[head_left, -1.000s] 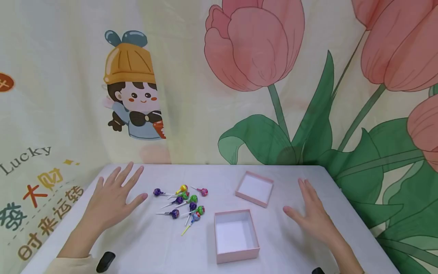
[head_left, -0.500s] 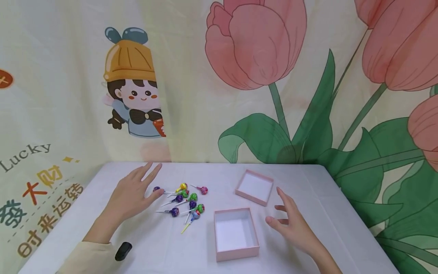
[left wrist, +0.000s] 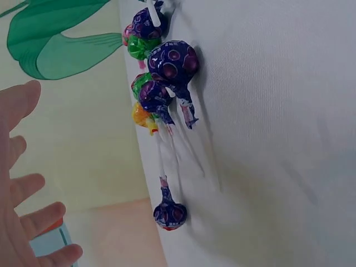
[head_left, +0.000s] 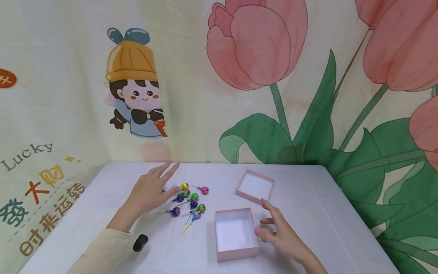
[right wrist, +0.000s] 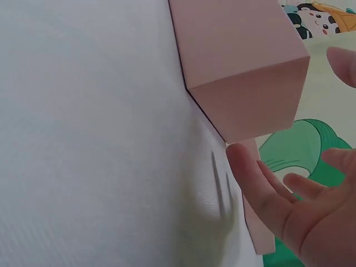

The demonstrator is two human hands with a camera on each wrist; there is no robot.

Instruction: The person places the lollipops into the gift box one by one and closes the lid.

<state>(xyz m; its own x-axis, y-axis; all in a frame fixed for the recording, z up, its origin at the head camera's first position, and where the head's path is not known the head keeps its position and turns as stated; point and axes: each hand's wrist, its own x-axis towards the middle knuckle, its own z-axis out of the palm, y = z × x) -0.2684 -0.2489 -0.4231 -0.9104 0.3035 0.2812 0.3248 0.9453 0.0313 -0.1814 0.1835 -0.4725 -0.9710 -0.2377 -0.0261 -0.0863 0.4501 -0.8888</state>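
Observation:
My left hand (head_left: 150,192) hovers over the left side of a pile of wrapped lollipops, fingers spread and holding nothing; it hides part of the leftmost one. Purple (head_left: 175,211), green, yellow, pink and blue wrappers show in the pile. The left wrist view has a purple lollipop (left wrist: 173,62) in front, apart from the fingers. My right hand (head_left: 282,236) is at the right side of a pink box (head_left: 237,254) with a white inside, fingers loosely bent. One fingertip is close to the box's corner in the right wrist view; I cannot tell whether it touches.
A shallow pink lid (head_left: 254,186), white side up, lies behind the box on the white-covered table (head_left: 191,255). A printed curtain (head_left: 191,95) with tulips and a cartoon figure hangs along the table's back edge.
My left hand has moved right, from beside the lollipops to over them. My right hand has come left and nearer, up to the box's side, its fingers bending more. Lollipops, box and lid stay put.

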